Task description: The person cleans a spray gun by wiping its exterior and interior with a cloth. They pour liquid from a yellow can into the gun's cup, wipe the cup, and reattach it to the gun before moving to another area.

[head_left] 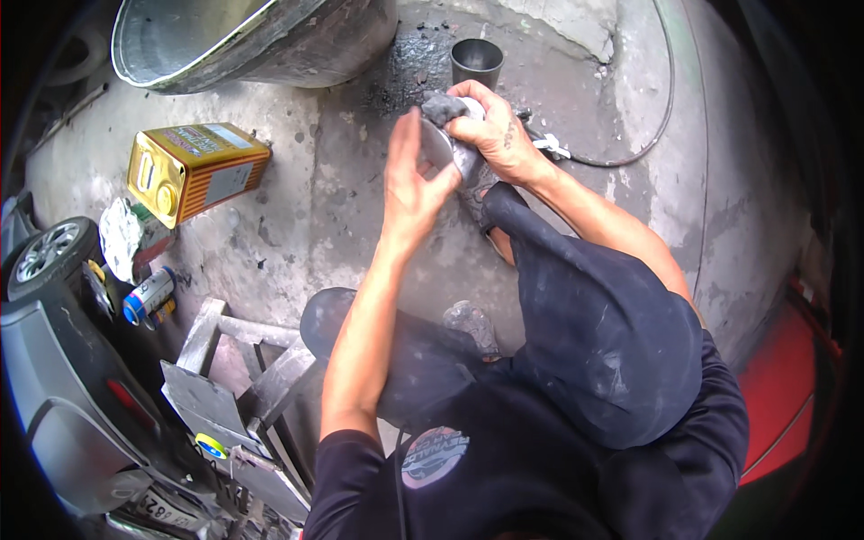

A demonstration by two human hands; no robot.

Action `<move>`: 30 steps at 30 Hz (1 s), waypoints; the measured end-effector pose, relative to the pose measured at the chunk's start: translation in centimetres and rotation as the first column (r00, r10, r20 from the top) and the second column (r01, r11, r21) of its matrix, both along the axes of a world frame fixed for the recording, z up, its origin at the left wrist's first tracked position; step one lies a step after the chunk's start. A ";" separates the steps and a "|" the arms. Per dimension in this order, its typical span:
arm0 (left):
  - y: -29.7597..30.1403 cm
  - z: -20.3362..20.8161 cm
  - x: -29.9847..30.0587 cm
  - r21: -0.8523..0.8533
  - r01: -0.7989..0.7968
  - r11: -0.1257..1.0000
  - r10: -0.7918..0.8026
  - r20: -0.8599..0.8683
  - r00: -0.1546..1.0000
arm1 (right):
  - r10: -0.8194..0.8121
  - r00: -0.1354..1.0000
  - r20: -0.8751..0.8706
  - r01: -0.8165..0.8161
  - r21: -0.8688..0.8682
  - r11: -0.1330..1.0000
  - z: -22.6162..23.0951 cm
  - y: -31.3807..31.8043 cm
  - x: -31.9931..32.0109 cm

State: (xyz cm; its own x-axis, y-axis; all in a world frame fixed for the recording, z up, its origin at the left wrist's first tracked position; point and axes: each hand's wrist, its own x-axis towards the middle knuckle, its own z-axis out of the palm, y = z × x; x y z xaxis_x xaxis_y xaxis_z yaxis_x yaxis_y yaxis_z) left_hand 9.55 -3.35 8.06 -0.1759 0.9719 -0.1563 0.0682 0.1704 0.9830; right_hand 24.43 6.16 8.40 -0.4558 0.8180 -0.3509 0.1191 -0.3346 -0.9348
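Round metal part mostly covered by right hand and grey rag; shape unclear. Big metal tub cut off at top edge. Car cropped at lower left corner. Cable running off past top edge. Label on yellow tin too blurred to make out.

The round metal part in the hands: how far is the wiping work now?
Done: cannot tell; the part's face is mostly hidden. In hand: left hand steadies the round metal part, while right hand presses a dark rag on it. Left: a metal cup stands untouched behind.
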 end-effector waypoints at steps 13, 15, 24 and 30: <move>-0.3 1.9 -0.3 0.037 0.061 0.997 -0.070 0.299 0.952 | -0.085 0.983 0.161 0.082 0.023 0.996 -2.9 1.7 1.4; 0.2 2.1 -2.8 -0.167 0.103 0.981 0.040 0.682 0.730 | -0.094 0.971 0.222 0.041 0.235 0.971 -1.3 2.3 3.0; -0.2 0.2 -2.5 -0.381 0.031 0.924 0.260 0.686 0.679 | 0.249 0.784 0.569 -0.598 0.800 0.053 -0.4 1.2 -0.2; -0.7 1.4 -3.5 -0.229 -0.044 0.973 0.066 0.091 0.994 | 0.654 0.747 0.115 -0.662 0.043 0.748 2.6 -0.2 -1.6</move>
State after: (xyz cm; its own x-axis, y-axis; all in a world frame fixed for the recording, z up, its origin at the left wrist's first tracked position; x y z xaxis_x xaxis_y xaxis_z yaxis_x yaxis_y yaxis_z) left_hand 6.06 -4.05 9.45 -0.2011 0.8987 -0.3898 -0.0416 0.3897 0.9200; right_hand 22.82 5.93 10.98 -0.8618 0.3520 -0.3652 0.3644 -0.0712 -0.9285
